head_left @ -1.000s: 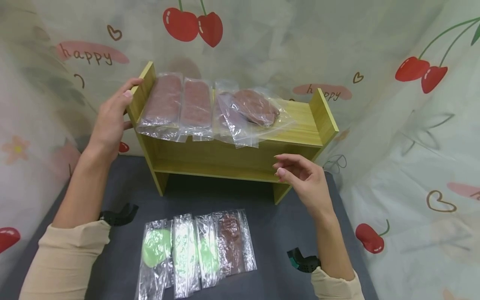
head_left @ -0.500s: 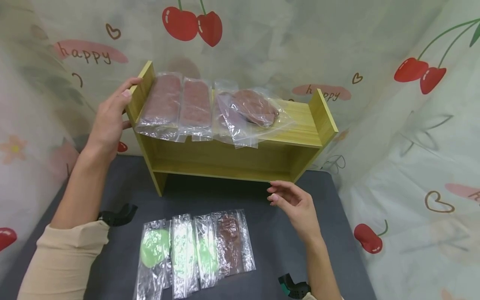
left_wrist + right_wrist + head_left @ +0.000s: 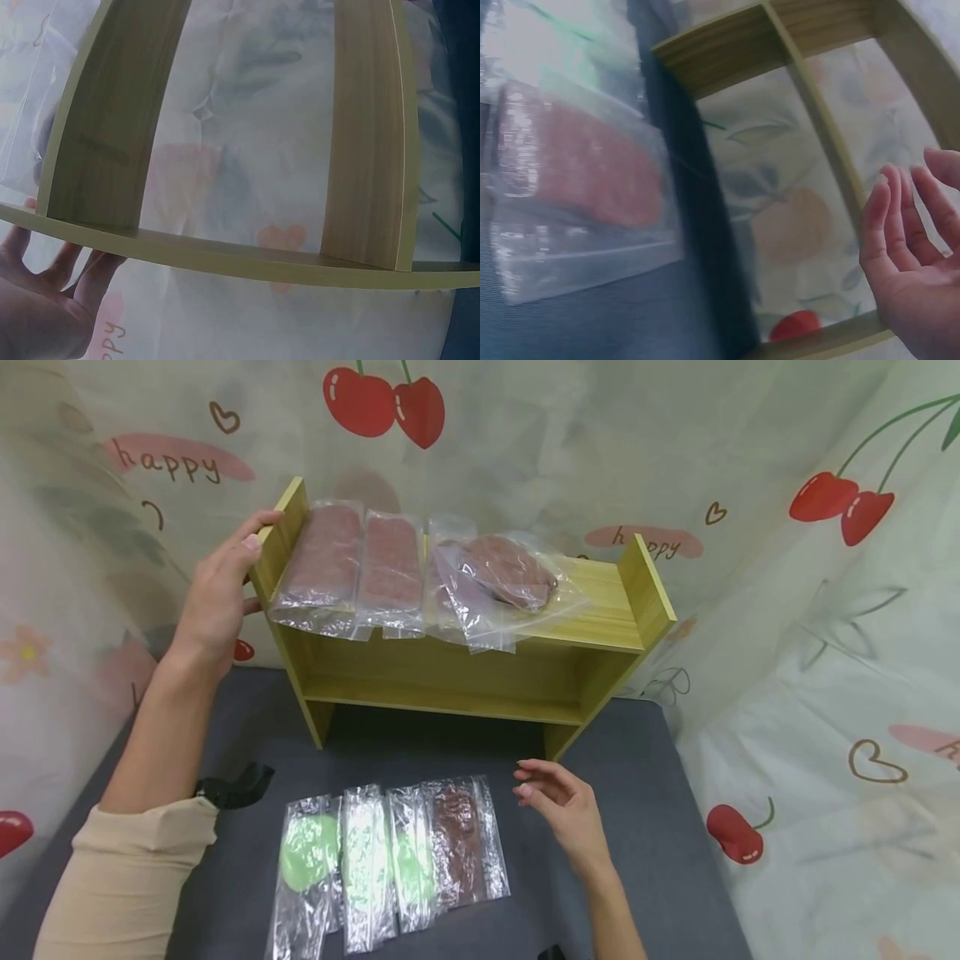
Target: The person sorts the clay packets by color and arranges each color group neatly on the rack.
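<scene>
In the head view my left hand (image 3: 217,589) grips the left side panel of a small wooden shelf (image 3: 442,693) near its top. In the left wrist view, the fingers (image 3: 56,266) meet that panel from outside, one fingertip showing over its front edge. My right hand (image 3: 562,806) hovers before the shelf's right leg, fingers loosely bent and nothing in them. To its left, a clear zip bag with a reddish-brown slab (image 3: 459,843) lies at the right end of a row. Beside it are bags with light green pieces, including a rounded one (image 3: 309,852).
On the shelf's top board, clear bags with flat reddish-brown slabs (image 3: 326,556) lie side by side. A bag with a rounded brown piece (image 3: 510,572) overlaps its neighbour. The dark table (image 3: 637,860) is enclosed by a cherry-printed curtain (image 3: 810,610).
My right hand has come down and to the left, from before the shelf's boards to above the table beside the bag row. My left hand stays on the side panel.
</scene>
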Tool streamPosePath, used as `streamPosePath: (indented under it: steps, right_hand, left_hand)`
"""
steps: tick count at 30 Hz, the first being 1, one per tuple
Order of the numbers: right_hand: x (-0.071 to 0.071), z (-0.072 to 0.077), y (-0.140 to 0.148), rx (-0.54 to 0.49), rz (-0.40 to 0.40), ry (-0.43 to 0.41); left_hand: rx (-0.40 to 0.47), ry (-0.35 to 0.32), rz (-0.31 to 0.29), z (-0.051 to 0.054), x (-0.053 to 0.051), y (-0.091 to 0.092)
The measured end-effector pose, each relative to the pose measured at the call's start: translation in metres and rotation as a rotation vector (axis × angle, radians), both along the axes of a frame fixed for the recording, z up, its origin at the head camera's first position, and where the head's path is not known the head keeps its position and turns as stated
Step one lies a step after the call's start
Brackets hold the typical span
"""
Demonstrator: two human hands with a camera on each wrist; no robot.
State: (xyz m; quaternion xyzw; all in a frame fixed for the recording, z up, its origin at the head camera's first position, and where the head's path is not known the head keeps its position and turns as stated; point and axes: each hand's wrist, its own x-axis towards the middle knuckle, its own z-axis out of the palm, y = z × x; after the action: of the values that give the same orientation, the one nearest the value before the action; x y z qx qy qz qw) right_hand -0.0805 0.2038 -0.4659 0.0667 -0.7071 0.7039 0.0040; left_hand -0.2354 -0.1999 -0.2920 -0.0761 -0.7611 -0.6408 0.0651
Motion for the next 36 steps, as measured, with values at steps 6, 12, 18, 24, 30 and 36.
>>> streamPosePath:
  steps: [6, 12, 18, 24, 30, 36]
  right_hand:
    - [0.009, -0.02, -0.005, -0.003, -0.041, -0.058]
    - [0.015, -0.04, -0.008, -0.005, -0.09, -0.095]
    - [0.022, -0.06, -0.018, -0.012, -0.122, -0.174]
    - [0.029, -0.08, -0.026, 0.031, -0.139, -0.282]
    - [0.033, -0.092, -0.03, 0.123, -0.144, -0.35]
    - [0.033, -0.097, -0.033, 0.211, -0.167, -0.365]
  left_hand:
    - [0.032, -0.009, -0.006, 0.0, 0.0, 0.0]
    - [0.052, -0.01, -0.011, 0.0, -0.001, 0.001]
    - [0.087, -0.019, -0.015, 0.0, -0.001, 0.0]
    - [0.105, -0.021, -0.017, 0.0, 0.0, -0.001]
    - [0.077, -0.026, -0.007, 0.0, 0.001, -0.001]
    - [0.106, -0.029, -0.014, 0.0, 0.001, -0.001]
